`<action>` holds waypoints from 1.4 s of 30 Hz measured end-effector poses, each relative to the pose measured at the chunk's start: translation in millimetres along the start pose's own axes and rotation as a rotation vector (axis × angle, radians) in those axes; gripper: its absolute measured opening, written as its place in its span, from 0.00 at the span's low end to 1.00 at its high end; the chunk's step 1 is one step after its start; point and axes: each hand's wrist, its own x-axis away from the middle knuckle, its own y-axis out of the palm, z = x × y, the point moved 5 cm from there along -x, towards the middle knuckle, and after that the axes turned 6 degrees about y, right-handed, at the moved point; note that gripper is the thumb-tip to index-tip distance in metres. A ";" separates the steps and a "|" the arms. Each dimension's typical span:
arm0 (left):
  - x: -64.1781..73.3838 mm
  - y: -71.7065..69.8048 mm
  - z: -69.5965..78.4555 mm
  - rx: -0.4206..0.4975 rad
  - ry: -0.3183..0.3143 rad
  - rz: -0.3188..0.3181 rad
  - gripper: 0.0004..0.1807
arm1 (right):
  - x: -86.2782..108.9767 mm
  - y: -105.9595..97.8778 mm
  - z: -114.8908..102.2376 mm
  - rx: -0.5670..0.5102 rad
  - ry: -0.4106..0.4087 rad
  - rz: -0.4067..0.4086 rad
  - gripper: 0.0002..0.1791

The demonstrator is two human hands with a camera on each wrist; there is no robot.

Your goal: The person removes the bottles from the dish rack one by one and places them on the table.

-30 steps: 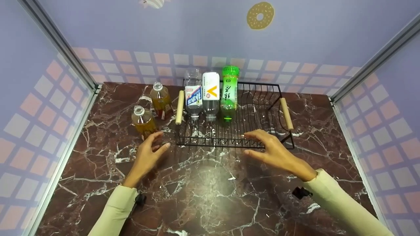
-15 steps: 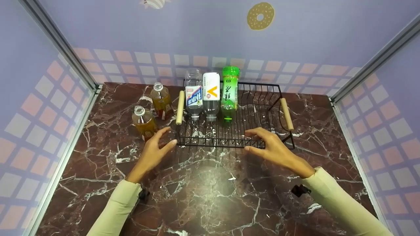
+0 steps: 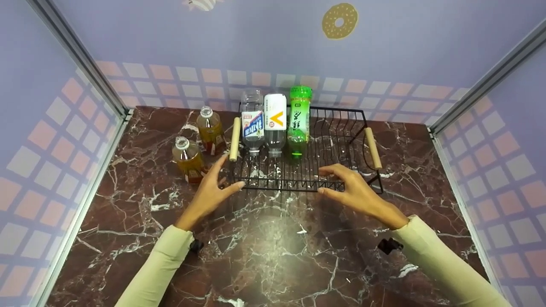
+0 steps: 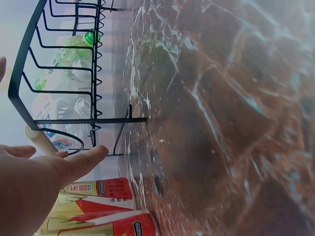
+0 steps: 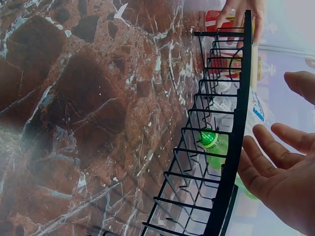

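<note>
A black wire rack (image 3: 337, 109) with two pale wooden handles holds three bottles lying tilted, caps toward the front. They are a clear bottle with a blue-and-white label (image 3: 253, 124), a white-labelled bottle with an orange V (image 3: 275, 115) and a green bottle (image 3: 300, 119). My left hand (image 3: 208, 196), thumb and fingers spread, hovers by the rack's front left corner, holding nothing. My right hand (image 3: 357, 194) is spread at the front rail toward the right; in the right wrist view its fingers (image 5: 266, 152) come beside the rail, and I cannot tell whether they touch it.
Left of the rack, two capped bottles of amber drink (image 3: 187, 160) with red and yellow labels stand upright on the dark red marbled tabletop (image 3: 273, 256). Lilac panels (image 3: 256, 47) with a tile pattern enclose the back and both sides.
My left hand has moved right and forward, from beside the nearer amber bottle to the rack's front left corner, and its fingers have spread wider. My right hand has shifted only slightly.
</note>
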 end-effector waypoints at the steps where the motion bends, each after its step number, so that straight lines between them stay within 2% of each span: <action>1: -1.5 0.7 0.3 0.006 0.000 -0.004 0.57 | -0.9 -0.4 -0.2 0.000 0.000 0.001 0.32; 11: -10.4 6.4 -2.9 0.034 -0.035 -0.040 0.67 | -6.9 -4.4 -0.1 0.017 0.007 0.031 0.31; 20: -13.9 9.3 -4.6 -0.060 -0.031 -0.057 0.72 | -10.2 -10.1 0.6 -0.022 0.049 0.015 0.31; 27: -15.9 15.1 -6.7 0.078 -0.031 -0.057 0.75 | -19.2 -20.4 8.2 -0.094 0.073 0.010 0.31; 37: -15.1 19.0 -10.6 0.118 -0.020 -0.048 0.72 | -37.2 -42.1 14.6 -0.145 0.171 0.000 0.30; 42: -14.1 19.0 -11.8 0.157 -0.013 -0.034 0.72 | -48.6 -53.7 10.5 -0.069 0.147 0.040 0.28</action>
